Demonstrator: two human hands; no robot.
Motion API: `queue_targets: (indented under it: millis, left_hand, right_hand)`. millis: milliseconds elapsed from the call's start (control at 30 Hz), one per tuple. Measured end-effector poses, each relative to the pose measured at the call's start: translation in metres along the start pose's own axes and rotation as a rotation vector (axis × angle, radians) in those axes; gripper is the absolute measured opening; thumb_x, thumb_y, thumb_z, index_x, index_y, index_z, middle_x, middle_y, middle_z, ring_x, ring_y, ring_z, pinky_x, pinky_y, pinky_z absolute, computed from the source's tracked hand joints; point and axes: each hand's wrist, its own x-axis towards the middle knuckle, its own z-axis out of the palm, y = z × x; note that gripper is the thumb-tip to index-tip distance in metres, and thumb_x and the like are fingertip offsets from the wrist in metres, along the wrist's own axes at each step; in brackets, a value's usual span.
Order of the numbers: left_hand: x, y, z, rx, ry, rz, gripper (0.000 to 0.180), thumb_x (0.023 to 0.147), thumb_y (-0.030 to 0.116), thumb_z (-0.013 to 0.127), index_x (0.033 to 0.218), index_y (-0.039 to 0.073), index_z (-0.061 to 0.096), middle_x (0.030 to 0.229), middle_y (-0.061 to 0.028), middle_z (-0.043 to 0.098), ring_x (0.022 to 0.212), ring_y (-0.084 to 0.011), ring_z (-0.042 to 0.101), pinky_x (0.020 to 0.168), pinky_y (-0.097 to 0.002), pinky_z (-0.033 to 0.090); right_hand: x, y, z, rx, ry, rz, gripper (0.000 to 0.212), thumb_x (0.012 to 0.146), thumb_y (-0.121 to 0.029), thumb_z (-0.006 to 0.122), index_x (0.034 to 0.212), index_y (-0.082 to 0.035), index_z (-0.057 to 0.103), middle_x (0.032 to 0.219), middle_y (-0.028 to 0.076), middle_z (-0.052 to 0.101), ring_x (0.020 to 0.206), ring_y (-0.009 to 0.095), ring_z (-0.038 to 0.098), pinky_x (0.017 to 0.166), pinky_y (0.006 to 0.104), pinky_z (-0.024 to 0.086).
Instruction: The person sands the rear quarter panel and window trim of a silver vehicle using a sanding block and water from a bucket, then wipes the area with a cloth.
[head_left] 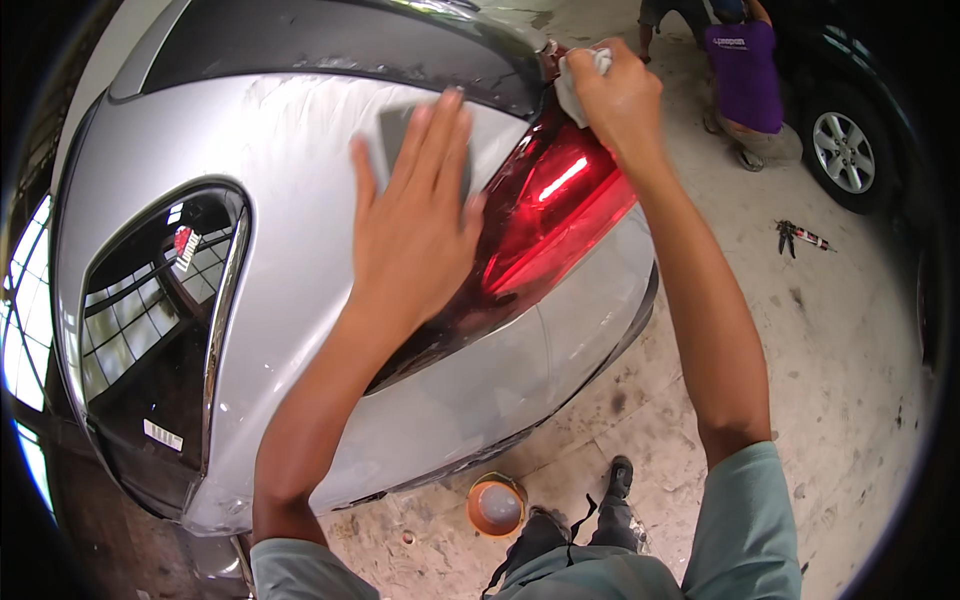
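Observation:
My left hand (415, 225) lies flat on the silver rear panel (290, 140) of a car, fingers stretched, pressing a grey sheet of sandpaper (392, 128) against the surface. Part of the sheet is hidden under the fingers. Beside it, the red tail light (560, 190) curves around the car's corner. My right hand (622, 98) is closed around a crumpled white cloth (572, 95) at the tail light's upper end. Wet-looking whitish streaks run along the panel's edge below the dark rear window (350, 45).
An orange bucket (496, 505) with greyish liquid stands by my feet. A caulking gun (800, 237) lies on the stained concrete floor (720, 370). To the right, a person in a purple shirt (745, 75) crouches by a dark vehicle's wheel (845, 150). A side window (150, 340) sits at left.

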Motion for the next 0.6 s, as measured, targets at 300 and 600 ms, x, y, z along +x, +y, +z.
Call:
queue_targets:
  millis: [300, 600]
  left_hand:
    - [0.015, 0.004, 0.016, -0.026, 0.059, 0.113, 0.064, 0.090, 0.026, 0.050, 0.144, -0.002, 0.030, 0.155, -0.0128, 0.022, 0.143, -0.0269, 0.020, 0.109, -0.0625, 0.018]
    - [-0.136, 0.014, -0.057, -0.484, -0.173, -0.066, 0.066, 0.089, 0.016, 0.046, 0.150, 0.006, 0.021, 0.157, -0.0124, 0.018, 0.143, -0.0291, 0.024, 0.113, -0.0544, 0.017]
  right_hand:
    - [-0.003, 0.000, 0.004, 0.014, 0.015, -0.045, 0.048, 0.080, -0.040, 0.062, 0.098, 0.004, 0.064, 0.087, 0.029, 0.065, 0.084, 0.044, 0.065, 0.075, 0.0479, 0.051]
    - [0.003, -0.006, -0.014, -0.031, -0.066, -0.025, 0.032, 0.084, -0.028, 0.059, 0.100, 0.000, 0.060, 0.089, 0.023, 0.065, 0.086, 0.040, 0.064, 0.077, 0.0448, 0.047]
